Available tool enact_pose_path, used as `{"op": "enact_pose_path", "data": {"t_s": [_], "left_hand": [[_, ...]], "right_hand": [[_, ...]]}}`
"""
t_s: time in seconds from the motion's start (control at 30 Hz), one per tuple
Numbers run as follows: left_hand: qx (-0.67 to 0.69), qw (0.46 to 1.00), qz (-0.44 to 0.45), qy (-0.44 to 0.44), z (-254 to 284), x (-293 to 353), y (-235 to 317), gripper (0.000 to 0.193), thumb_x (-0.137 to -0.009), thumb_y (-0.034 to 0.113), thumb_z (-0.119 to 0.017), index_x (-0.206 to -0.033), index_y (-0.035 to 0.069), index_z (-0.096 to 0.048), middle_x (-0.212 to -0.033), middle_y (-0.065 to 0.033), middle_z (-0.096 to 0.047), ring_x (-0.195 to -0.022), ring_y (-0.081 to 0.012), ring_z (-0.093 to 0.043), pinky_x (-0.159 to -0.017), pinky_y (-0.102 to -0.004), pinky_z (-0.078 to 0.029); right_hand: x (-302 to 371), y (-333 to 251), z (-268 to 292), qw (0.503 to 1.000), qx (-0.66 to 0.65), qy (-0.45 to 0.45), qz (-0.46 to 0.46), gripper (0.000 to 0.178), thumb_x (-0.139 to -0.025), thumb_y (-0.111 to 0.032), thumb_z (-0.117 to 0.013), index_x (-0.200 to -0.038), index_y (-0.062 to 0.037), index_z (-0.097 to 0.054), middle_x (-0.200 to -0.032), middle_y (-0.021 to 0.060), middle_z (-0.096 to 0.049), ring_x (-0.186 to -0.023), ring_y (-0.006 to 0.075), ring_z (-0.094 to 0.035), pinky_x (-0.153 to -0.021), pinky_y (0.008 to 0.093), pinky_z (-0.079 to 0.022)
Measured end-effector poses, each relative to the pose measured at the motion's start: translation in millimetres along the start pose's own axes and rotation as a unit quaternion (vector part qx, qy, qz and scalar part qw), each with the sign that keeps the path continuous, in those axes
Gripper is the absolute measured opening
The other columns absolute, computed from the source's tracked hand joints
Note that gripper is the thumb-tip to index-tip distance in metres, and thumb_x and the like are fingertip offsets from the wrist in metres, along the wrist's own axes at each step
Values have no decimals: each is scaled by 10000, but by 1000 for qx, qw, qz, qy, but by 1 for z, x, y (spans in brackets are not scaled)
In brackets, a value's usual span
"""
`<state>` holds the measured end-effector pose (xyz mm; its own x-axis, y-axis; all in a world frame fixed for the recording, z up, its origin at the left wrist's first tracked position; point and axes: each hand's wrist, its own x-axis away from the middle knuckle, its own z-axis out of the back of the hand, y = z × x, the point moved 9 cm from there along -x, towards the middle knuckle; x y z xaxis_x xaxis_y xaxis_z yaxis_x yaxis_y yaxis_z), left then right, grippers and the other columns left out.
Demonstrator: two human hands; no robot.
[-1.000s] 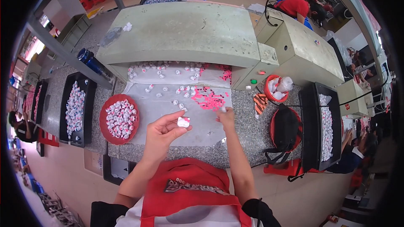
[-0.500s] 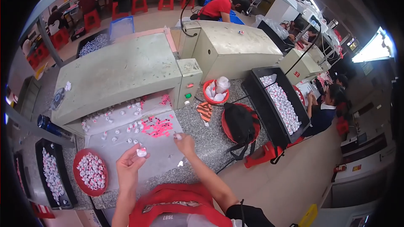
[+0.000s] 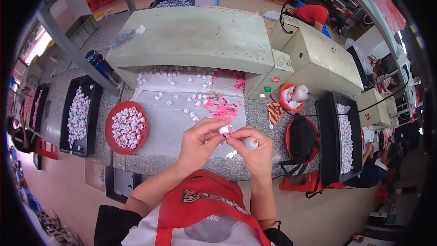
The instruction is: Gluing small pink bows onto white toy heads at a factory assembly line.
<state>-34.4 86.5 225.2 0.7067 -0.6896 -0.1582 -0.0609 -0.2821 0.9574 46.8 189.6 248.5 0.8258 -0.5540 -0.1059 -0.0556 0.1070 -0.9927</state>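
Note:
My left hand (image 3: 193, 142) is closed on a small rounded white piece with pink marks (image 3: 225, 130). Fingertips of my right hand (image 3: 257, 155) meet that piece and seem to pinch a bit of pink against it. A small whitish bottle with a rounded end (image 3: 251, 143) is tucked in the right hand. Both hands are above a white sheet (image 3: 166, 125) on the speckled counter. Just beyond them lie many small flat pink pieces (image 3: 221, 107), with several white pieces (image 3: 195, 118) to their left.
A red bowl (image 3: 108, 125) of white pieces sits left, beside a black bin (image 3: 91, 130). A grey-green tunnel-like machine (image 3: 195, 36) spans the back. To the right are an orange-red bowl (image 3: 292, 105), a black bag (image 3: 301, 139) and another black bin (image 3: 328, 141).
My hands were apart and have come together at the white piece. My right hand moved in from the right of the pink pieces. The whole view has swung, shifting the counter rightward.

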Motion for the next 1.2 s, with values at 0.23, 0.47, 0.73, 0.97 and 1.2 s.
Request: {"op": "enact_pose_path", "data": {"t_s": [0.23, 0.47, 0.73, 0.97, 1.2], "left_hand": [[22, 999, 11, -41, -6, 4, 18, 325, -715, -151, -546, -1023, -51, -563, -1093, -135, -496, -977, -185, -534, -827, -253, -466], [93, 992, 72, -39, 1, 0, 1, 319, -723, -124, -548, -1032, -48, -559, -1019, -135, -565, -930, -176, -556, -780, -270, -465], [71, 994, 69, 53, 4, 9, -6, 291, -720, -130, -518, -1003, -79, -562, -933, -140, -607, -840, -163, -585, -771, -255, -459], [81, 992, 98, 18, 7, 11, -13, 281, -789, 11, -564, -1062, -47, -530, -960, -149, -598, -833, -172, -596, -725, -271, -500], [185, 974, 130, 0, -5, 13, -6, 240, -791, -2, -551, -1025, -27, -502, -866, -136, -604, -738, -155, -615, -637, -223, -506]], "right_hand": [[4, 7, 8, 998, -13, 48, -49, 167, -662, 31, -694, -773, -14, -578, -684, 12, -563, -615, 42, -508, -512, 163, -402], [2, 8, -2, 997, -45, 33, -47, 274, -669, -21, -708, -896, -30, -555, -695, -10, -553, -669, 46, -506, -604, 185, -415], [6, 7, 3, 999, -27, 17, -24, 177, -713, -108, -681, -840, -3, -617, -754, 29, -602, -713, 76, -543, -661, 232, -442], [8, 2, 2, 1000, 1, -15, 26, 162, -718, -72, -669, -866, -22, -625, -766, 41, -601, -733, 107, -547, -676, 240, -420], [17, -31, -1, 987, 13, 2, 161, 248, -670, 5, -676, -906, -28, -606, -856, 53, -574, -714, 124, -547, -648, 251, -438]]}}
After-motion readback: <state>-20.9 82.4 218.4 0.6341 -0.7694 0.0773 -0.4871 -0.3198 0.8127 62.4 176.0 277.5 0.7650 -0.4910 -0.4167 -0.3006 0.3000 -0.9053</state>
